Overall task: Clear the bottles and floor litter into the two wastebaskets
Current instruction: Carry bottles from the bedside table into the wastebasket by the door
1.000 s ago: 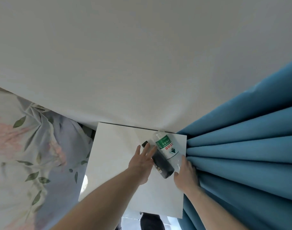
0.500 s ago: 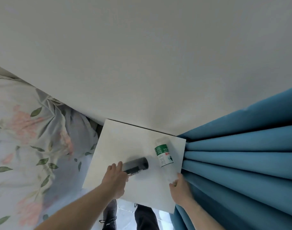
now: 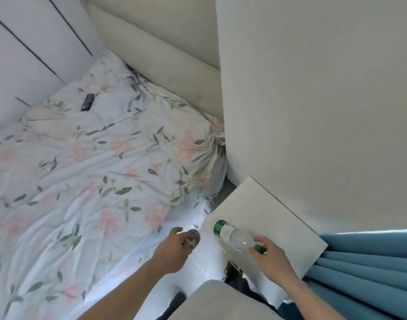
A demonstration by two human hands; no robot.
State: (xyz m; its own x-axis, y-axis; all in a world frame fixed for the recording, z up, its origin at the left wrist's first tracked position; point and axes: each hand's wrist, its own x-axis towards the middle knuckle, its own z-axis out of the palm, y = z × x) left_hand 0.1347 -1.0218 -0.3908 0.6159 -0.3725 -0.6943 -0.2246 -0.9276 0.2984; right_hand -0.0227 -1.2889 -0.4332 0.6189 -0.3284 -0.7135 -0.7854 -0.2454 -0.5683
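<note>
My right hand (image 3: pixel 273 255) grips a clear plastic bottle (image 3: pixel 232 234) with a green label by its green-capped neck, holding it tilted over the white bedside table (image 3: pixel 278 222). My left hand (image 3: pixel 174 248) is closed around a dark bottle (image 3: pixel 194 235), of which only the round end shows past my fingers, above the gap between bed and table. No wastebasket is in view.
A bed with a floral sheet (image 3: pixel 94 169) fills the left, with a small dark object (image 3: pixel 87 102) lying on it. Blue curtains (image 3: pixel 369 273) hang at the lower right. A pale wall (image 3: pixel 313 100) stands behind the table. Glossy white floor (image 3: pixel 209 269) lies below my hands.
Both bottles have left the tabletop: my left hand carried the dark one leftward off the table, my right hand picked up the clear one. The view swung left toward the bed.
</note>
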